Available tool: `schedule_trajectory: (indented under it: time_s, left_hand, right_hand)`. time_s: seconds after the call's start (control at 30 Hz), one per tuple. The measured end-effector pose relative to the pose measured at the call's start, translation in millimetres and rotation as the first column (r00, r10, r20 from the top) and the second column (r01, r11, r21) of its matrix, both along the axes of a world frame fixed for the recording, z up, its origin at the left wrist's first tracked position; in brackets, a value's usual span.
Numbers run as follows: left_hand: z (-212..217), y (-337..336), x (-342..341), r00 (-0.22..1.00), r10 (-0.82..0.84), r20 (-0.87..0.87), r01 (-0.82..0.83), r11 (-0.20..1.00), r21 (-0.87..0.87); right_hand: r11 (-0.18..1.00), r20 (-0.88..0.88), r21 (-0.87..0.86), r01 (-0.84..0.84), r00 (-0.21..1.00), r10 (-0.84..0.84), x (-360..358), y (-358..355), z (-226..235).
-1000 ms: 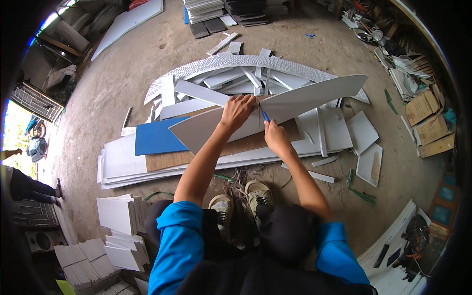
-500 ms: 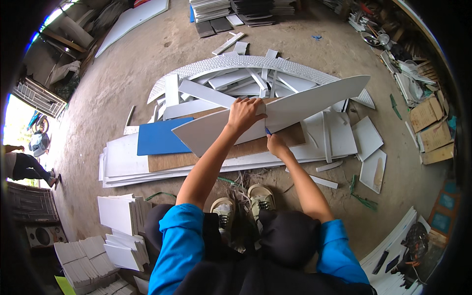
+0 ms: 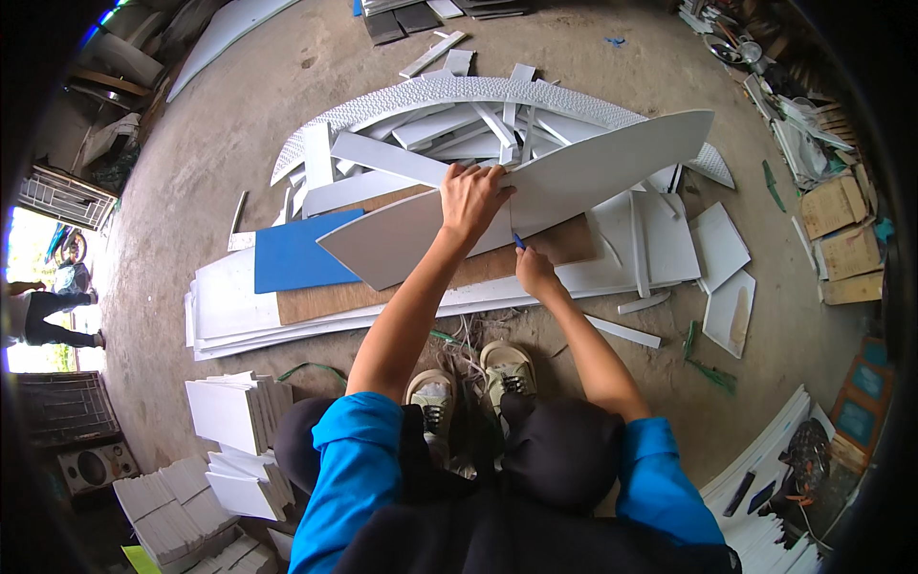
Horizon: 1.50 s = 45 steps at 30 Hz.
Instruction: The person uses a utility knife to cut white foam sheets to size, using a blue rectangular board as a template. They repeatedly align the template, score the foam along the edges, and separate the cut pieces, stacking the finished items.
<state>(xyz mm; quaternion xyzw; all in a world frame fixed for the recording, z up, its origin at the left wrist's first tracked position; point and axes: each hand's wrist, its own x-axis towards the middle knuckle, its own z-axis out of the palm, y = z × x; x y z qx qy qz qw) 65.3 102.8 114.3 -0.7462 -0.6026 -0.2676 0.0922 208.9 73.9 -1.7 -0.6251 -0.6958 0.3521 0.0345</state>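
Note:
A long white board [image 3: 602, 167] with a pointed right end is held tilted up on its edge. My left hand [image 3: 472, 203] is closed over its upper edge, near the middle. In my right hand [image 3: 537, 272] is a blue-handled cutter knife [image 3: 518, 241], held against the board's face just below my left hand. A thin line runs up the board from the knife; the blade itself is too small to make out. Under the board lie a brown wooden panel [image 3: 569, 241], a blue sheet [image 3: 301, 256] and a stack of white sheets [image 3: 218, 304].
Beyond the board, white offcut strips [image 3: 382, 158] lie heaped behind a curved textured white piece [image 3: 421, 94]. Small white stacks [image 3: 225, 416] stand at my left. Cardboard boxes [image 3: 840, 210] line the right side. A person [image 3: 48, 316] is by the doorway at left.
The view has shifted a little, and the board's right end sits slightly higher in it. Both hands keep their hold. The person by the doorway has changed stance.

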Motion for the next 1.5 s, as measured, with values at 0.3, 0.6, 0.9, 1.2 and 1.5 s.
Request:
schedule_trajectory:
  time_s: [0.3, 0.6, 0.9, 1.2, 1.5]
  left_hand:
    - [-4.1, 1.2, 13.7, 0.999, -0.026, -0.027, 0.026, 0.999, 0.021]
    - [-4.8, 9.0, 4.0, 0.999, 0.032, -0.039, -0.032, 0.999, 0.001]
    - [-14.4, 1.4, -36.9, 0.972, 0.135, -0.19, -0.136, 0.991, 0.006]
    - [-70.8, -147.3, -125.5, 0.971, 0.237, -0.04, -0.227, 0.852, -0.471]
    - [-151.1, -230.6, -137.7, 0.526, 0.678, 0.514, -0.464, 0.735, -0.494]
  right_hand:
    - [0.97, -0.089, 0.222, 0.094, 0.993, -0.076, 18.8, -1.9, -52.8]
    - [0.99, 0.025, 0.141, 0.026, 0.999, -0.03, 37.0, -63.9, -29.8]
    - [0.971, -0.158, 0.228, 0.077, 0.987, -0.041, 79.3, -61.0, -17.5]
    - [0.995, -0.623, -0.096, 0.03, 0.778, -0.084, 22.5, -43.3, 3.9]
    - [0.869, -0.252, 0.379, -0.319, 0.868, 0.429, -92.0, -29.1, -12.1]
